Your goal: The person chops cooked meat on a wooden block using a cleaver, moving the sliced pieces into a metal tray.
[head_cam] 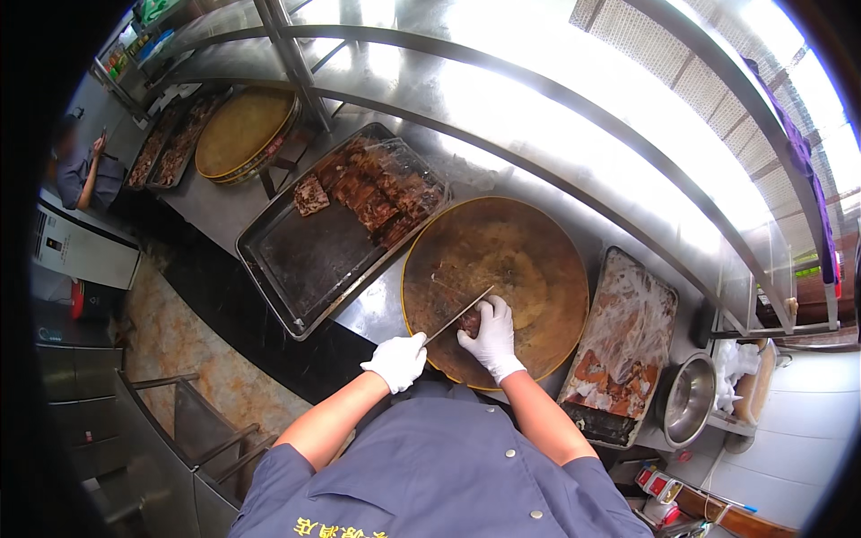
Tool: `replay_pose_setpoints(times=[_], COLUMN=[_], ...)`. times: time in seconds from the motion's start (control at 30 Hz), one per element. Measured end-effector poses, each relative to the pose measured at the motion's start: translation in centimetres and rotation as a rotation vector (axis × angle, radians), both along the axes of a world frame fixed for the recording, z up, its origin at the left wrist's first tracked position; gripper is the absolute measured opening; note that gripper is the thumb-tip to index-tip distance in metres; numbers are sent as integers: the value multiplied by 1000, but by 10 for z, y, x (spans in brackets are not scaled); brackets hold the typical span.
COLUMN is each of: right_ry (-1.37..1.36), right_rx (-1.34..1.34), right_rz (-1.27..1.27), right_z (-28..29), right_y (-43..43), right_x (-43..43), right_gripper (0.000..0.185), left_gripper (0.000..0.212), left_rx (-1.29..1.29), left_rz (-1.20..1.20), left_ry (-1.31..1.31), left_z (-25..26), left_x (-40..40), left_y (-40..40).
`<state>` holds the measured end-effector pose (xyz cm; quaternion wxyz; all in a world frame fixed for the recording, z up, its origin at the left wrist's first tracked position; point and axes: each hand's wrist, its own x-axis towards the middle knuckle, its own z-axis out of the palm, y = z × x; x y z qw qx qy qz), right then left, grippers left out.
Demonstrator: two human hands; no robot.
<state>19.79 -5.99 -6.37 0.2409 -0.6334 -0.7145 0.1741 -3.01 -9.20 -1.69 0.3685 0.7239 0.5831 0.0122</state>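
A round wooden chopping block [538,255] with a yellow rim lies before me. My left hand [397,363], in a white glove, grips the handle of a knife [459,315]. Its blade is seen nearly edge-on and slants up to the right over the block. Close beside the blade, my right hand [494,336], also gloved in white, holds a dark brown piece of meat [469,323] on the wood. The fingers partly cover that piece. Whether the blade touches it, I cannot tell.
Left of the block, a dark metal tray [303,255] holds browned meat [366,195] partly under plastic film. A film-covered tray [622,323] and a steel bowl [689,400] stand right. A steel shelf rail [471,138] crosses behind. Far left are another block [245,134] and a person [91,168].
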Motion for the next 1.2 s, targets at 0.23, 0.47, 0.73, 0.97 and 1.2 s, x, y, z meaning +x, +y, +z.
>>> replay_pose_setpoints(times=[0.23,0.47,0.73,0.97,1.2], right_ry=[17,10,41,81,123], right_rx=[208,154,59,34,40], right_rz=[241,205,197,191,197], right_z=[-13,-14,-21,-21,-17], right_y=[8,7,5,9,11], right_x=[17,10,12,12,12], right_gripper=[47,55,61,62,57], left_gripper=[23,24,35,27,19], left_rx=[-21,28,-34,-93,-252], left_rz=[-15,-73,-97,-133,-86], left_ry=[46,101,121,149,202], left_z=[26,56,59,72,55], left_x=[11,17,12,15,20], left_y=[3,-1,4,13,23])
